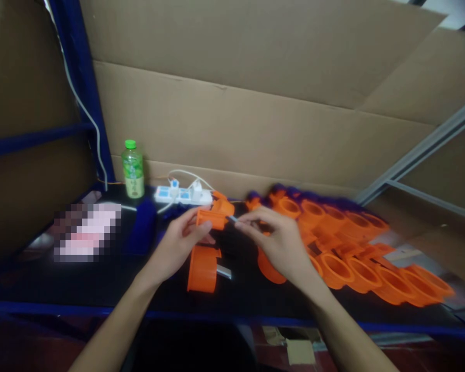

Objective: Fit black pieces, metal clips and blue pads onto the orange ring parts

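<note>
I've got the orange part (211, 219) over the tabletop (112, 284), my left hand's (180, 240) fingers curled round it. My right hand (281, 237) has its fingers pinched tight on a metal strip (233, 219) just beside it. Orange rings (335, 268) sit right, bottle (134, 175) back left.

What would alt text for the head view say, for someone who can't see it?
A person's left hand holds an orange part while the right hand pinches a small grey strip close beside it, over a black tabletop. More orange parts are clustered to the right; a white power strip and a green-capped bottle sit at the back left.
</note>
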`<state>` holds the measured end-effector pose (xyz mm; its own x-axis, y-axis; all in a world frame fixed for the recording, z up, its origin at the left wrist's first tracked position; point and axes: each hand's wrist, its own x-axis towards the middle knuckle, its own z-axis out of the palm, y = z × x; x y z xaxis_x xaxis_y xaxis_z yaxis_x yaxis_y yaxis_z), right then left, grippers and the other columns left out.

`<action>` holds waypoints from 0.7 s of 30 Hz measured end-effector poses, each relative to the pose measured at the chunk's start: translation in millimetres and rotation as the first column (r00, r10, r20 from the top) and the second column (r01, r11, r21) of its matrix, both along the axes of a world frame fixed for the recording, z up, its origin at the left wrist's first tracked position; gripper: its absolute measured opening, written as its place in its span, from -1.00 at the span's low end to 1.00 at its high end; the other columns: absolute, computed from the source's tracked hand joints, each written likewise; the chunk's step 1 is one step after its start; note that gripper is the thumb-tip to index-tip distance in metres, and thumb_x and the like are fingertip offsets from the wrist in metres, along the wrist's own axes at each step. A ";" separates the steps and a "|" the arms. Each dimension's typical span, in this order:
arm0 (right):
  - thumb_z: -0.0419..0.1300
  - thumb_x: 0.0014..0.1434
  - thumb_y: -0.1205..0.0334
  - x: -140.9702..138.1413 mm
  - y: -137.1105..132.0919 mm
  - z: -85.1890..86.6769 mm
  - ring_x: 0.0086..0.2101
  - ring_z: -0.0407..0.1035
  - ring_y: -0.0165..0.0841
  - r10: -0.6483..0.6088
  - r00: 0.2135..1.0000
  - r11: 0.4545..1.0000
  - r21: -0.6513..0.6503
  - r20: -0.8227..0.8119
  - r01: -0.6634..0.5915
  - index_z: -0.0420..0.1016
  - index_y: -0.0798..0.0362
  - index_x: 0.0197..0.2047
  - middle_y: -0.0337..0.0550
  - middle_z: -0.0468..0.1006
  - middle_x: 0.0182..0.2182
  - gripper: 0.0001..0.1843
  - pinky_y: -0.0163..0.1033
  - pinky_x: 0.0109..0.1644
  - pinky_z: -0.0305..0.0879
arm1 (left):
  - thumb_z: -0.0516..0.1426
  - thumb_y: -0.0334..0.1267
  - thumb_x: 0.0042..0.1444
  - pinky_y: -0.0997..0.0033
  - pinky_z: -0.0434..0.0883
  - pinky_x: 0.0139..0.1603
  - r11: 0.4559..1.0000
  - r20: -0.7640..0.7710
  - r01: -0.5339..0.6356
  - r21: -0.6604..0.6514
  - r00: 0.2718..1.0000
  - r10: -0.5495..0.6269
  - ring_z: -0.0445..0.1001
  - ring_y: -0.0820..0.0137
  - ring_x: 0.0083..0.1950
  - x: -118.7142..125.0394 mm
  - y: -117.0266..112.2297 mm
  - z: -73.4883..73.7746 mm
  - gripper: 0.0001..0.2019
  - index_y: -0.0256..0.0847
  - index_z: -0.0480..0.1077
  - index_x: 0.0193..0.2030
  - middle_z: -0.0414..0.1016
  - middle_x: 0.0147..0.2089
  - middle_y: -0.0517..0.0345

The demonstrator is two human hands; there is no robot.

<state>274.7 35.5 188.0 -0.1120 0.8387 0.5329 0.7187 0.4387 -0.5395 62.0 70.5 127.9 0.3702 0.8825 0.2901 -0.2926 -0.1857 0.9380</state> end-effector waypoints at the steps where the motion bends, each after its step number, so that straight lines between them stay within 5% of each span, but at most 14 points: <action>1: 0.28 0.24 0.07 0.7 -0.5 0.2 -0.41 0.41 -0.37 0.008 1.000 1.000 -0.002 0.011 -0.008 0.62 0.03 -0.33 -0.15 0.61 -0.38 -0.77 -0.26 -0.36 0.29 | 0.22 -0.02 0.22 0.27 0.50 -0.04 1.000 -0.014 -0.002 0.010 1.000 0.002 0.60 0.28 -0.22 -0.5 -0.3 0.1 -0.49 -0.14 0.39 0.27 0.60 -0.24 0.08; 11: 0.30 0.23 0.04 8.0 4.0 17.3 -0.48 0.35 -0.40 0.085 0.996 0.984 -0.159 0.040 -0.077 0.65 0.07 -0.31 -0.16 0.58 -0.44 -0.74 -0.28 -0.42 0.21 | 0.21 0.00 0.24 0.27 0.48 -0.06 0.999 -0.133 0.022 0.040 0.991 -0.017 0.58 0.31 -0.28 -9.3 -5.2 6.5 -0.33 -0.20 0.22 0.42 0.56 -0.38 0.15; 21: 0.34 0.20 0.21 1.4 10.3 18.8 -0.36 0.38 -0.39 0.182 0.978 0.982 -0.073 0.106 -0.175 0.64 0.02 -0.34 -0.20 0.57 -0.41 -0.90 -0.27 -0.27 0.26 | 0.24 0.00 0.20 0.32 0.52 -0.23 0.998 -0.193 0.031 0.059 0.981 -0.019 0.56 0.36 -0.37 1.6 -5.4 -0.3 -0.36 -0.15 0.28 0.37 0.60 -0.22 0.11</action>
<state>276.1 45.9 206.7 -0.3186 0.8312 0.4557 0.6894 0.5331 -0.4904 63.6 65.1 127.6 0.4464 0.8546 0.2652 -0.1134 -0.2399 0.9641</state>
